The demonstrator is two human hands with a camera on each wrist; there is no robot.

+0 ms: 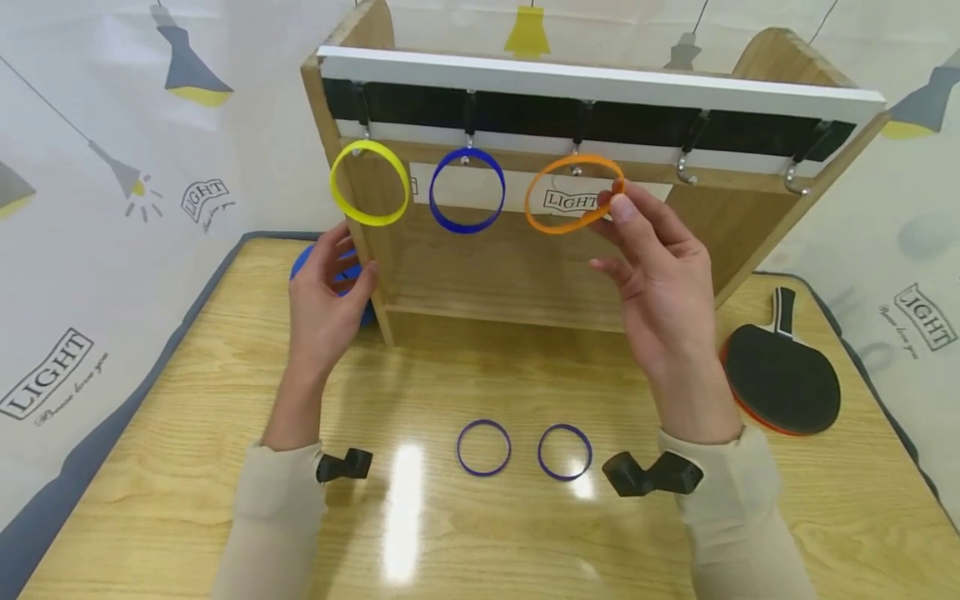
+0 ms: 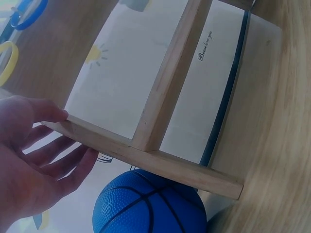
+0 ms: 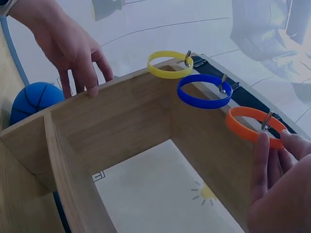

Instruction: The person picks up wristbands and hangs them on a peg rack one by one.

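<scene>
My right hand (image 1: 667, 275) pinches an orange silicone wristband (image 1: 562, 228) between thumb and fingers. In the right wrist view, that band loops around a metal hook on the wooden rack's front rail. A yellow wristband (image 3: 167, 74) and a blue wristband (image 3: 201, 102) hang from the two hooks to its left. My left hand (image 1: 322, 287) holds the side board of the wooden rack (image 2: 107, 145), thumb at its front edge and fingers on the outer side. Two more dark blue wristbands, one on the left (image 1: 484, 473) and one on the right (image 1: 540, 457), lie flat on the table.
Two hooks at the rail's right, including the end hook (image 1: 795, 179), carry no band. A blue basketball (image 2: 146, 208) sits beside the rack's left side. A black table tennis paddle (image 1: 783, 379) lies on the table at right. Printed cloth hangs around the table.
</scene>
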